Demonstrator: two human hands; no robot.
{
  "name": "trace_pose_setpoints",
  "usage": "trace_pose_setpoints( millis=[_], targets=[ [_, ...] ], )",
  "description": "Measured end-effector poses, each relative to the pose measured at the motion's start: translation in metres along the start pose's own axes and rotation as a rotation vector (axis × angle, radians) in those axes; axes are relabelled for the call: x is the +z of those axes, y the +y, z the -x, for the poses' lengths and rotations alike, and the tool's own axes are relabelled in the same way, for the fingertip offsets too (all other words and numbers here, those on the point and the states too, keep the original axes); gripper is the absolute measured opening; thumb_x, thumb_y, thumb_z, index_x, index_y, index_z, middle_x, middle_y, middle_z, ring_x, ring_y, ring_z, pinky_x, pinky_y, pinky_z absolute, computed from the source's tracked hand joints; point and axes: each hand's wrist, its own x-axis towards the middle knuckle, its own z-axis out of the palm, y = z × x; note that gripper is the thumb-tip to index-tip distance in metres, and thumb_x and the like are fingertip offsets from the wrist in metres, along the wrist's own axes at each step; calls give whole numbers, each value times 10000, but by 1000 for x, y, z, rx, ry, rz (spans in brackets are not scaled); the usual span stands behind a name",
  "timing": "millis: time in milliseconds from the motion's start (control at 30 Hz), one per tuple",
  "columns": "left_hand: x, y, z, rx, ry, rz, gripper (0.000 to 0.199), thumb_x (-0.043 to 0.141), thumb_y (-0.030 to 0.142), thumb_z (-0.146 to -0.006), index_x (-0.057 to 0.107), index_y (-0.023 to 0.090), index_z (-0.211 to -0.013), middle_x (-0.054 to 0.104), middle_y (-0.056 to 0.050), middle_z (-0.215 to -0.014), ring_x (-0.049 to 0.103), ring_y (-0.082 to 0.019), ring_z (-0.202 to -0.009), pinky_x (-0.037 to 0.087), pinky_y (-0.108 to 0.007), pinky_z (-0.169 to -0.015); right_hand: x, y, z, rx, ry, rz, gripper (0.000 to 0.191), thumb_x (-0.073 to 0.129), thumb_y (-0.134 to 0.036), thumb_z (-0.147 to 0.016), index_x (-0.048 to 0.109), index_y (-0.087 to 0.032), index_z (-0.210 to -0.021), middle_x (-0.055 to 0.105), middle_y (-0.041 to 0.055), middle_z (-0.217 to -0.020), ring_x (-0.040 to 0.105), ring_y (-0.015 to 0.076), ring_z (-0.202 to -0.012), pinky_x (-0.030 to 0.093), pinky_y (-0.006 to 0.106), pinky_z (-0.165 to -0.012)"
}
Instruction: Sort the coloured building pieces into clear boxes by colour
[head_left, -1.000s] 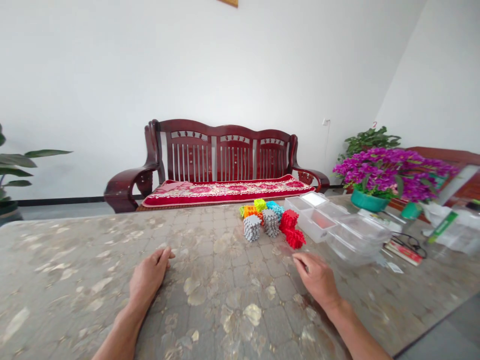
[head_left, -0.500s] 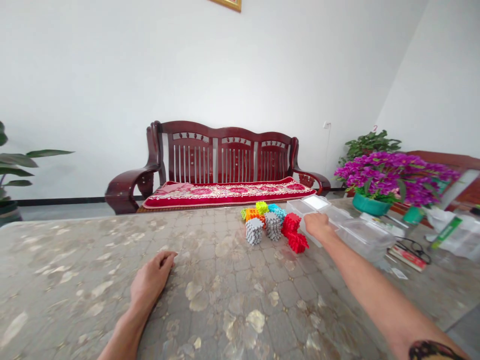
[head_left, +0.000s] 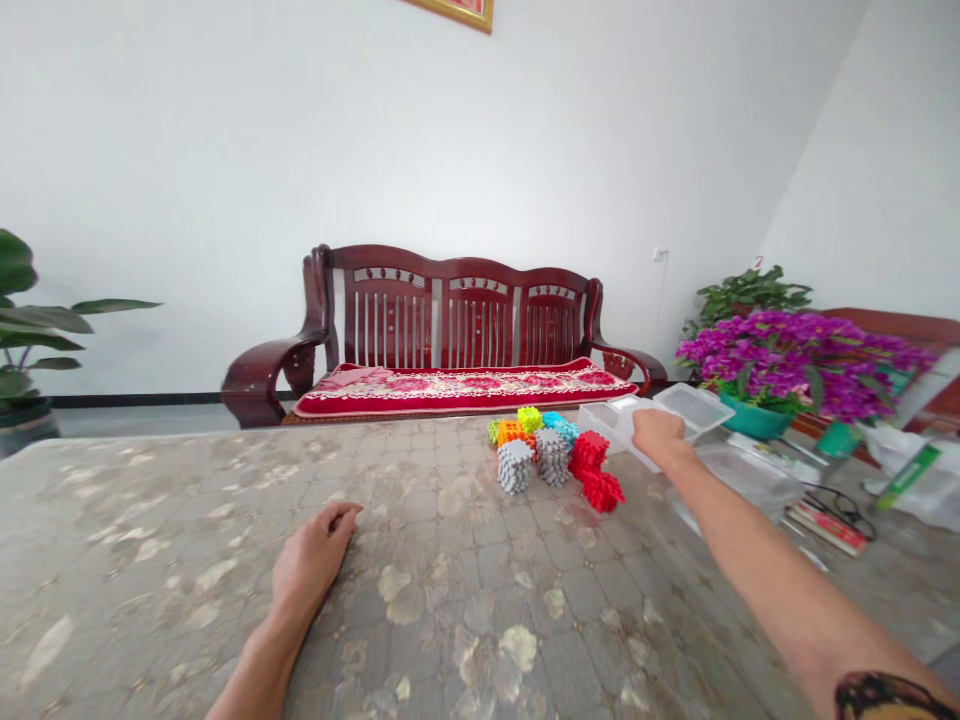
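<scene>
My left hand (head_left: 315, 555) rests on the patterned tabletop (head_left: 435, 600) with its fingers curled together and nothing visible in them. At the right, my right hand (head_left: 660, 437) is closed at a clear plastic box (head_left: 611, 425); its fingertips are hidden, so what they grip cannot be made out. A raised clear lid (head_left: 694, 412) stands just beyond that hand. Left of the box sit stacks of small interlocking pieces: grey (head_left: 515, 467), another grey (head_left: 553, 458), red (head_left: 602, 490), orange (head_left: 511, 432), yellow-green (head_left: 529, 418) and blue (head_left: 561, 428).
Another clear container (head_left: 750, 475) lies right of my right forearm, near glasses (head_left: 844, 510) and a red-and-white box (head_left: 825, 527). Purple flowers (head_left: 795, 355) in a green pot (head_left: 757, 418) stand behind. A wooden bench (head_left: 480, 310) is beyond the table.
My right hand has shifted slightly right at the clear box, and the lid beside it now stands more raised. The whole view has moved a little. My left hand keeps its pose.
</scene>
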Motion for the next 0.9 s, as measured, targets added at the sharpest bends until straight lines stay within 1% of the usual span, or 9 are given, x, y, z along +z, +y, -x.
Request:
trace_pose_setpoints(
  millis=[200,267,333,400,467,567,700,800,900],
  targets=[
    [5,-2,0,-5,14,33,330,446,412,-906,710,278,-1051,792,-1,-906,719,-263,-917,457,-263,-670,-46,-16,17,-84,85,49,302,556,-118,-843,685,-72,-1113,708,249,-1059,678,327,-1018,452,403,-852],
    [7,-5,-1,4,29,60,323,452,414,-899,710,284,-1044,789,-1,-899,718,-261,-904,458,-267,-677,-55,-36,37,-192,137,42,304,501,-99,-878,668,-118,-1131,719,202,-1062,666,292,-1023,413,384,-884],
    [10,-8,-3,12,58,109,319,465,422,-884,710,281,-1031,785,-10,-886,719,-259,-876,467,-275,-685,-57,-65,67,-424,246,1,304,432,-112,-931,659,-185,-1120,729,141,-1048,650,249,-1012,369,361,-902],
    [13,-11,-4,29,97,204,346,469,446,-871,701,258,-1045,779,-32,-882,719,-260,-857,490,-292,-710,-52,-100,101,-665,337,-79,309,400,-104,-949,652,-201,-1100,731,112,-999,636,228,-970,346,347,-877],
    [15,-12,-3,73,135,308,417,438,480,-877,673,225,-1110,770,-57,-935,720,-255,-888,518,-312,-771,-40,-135,134,-849,324,-159,294,411,-75,-939,654,-209,-1037,730,80,-946,623,212,-923,330,338,-855],
    [19,-12,0,157,163,436,526,407,554,-882,627,193,-1195,741,-89,-1087,713,-251,-958,531,-354,-877,-17,-177,169,-991,274,-260,257,438,-93,-946,651,-219,-1017,724,50,-924,607,203,-893,327,336,-812],
    [21,-10,4,216,128,634,592,457,587,-867,576,165,-1264,690,-138,-1219,690,-277,-1050,516,-426,-952,2,-205,187,-1045,261,-337,239,465,-103,-940,660,-216,-1020,715,53,-918,598,212,-882,343,354,-812],
    [18,-7,7,224,32,693,621,455,597,-882,531,169,-1325,646,-156,-1304,662,-293,-1131,490,-451,-997,10,-210,192,-1018,289,-438,274,484,-118,-935,648,-231,-1123,711,58,-966,596,217,-917,369,364,-840],
    [13,-1,12,236,-44,714,668,474,605,-879,483,167,-1384,632,-164,-1328,638,-302,-1177,467,-458,-1030,23,-206,193,-945,353,-650,359,551,-204,-926,580,-249,-1282,690,63,-1132,579,230,-1053,390,388,-935]
  ],
)
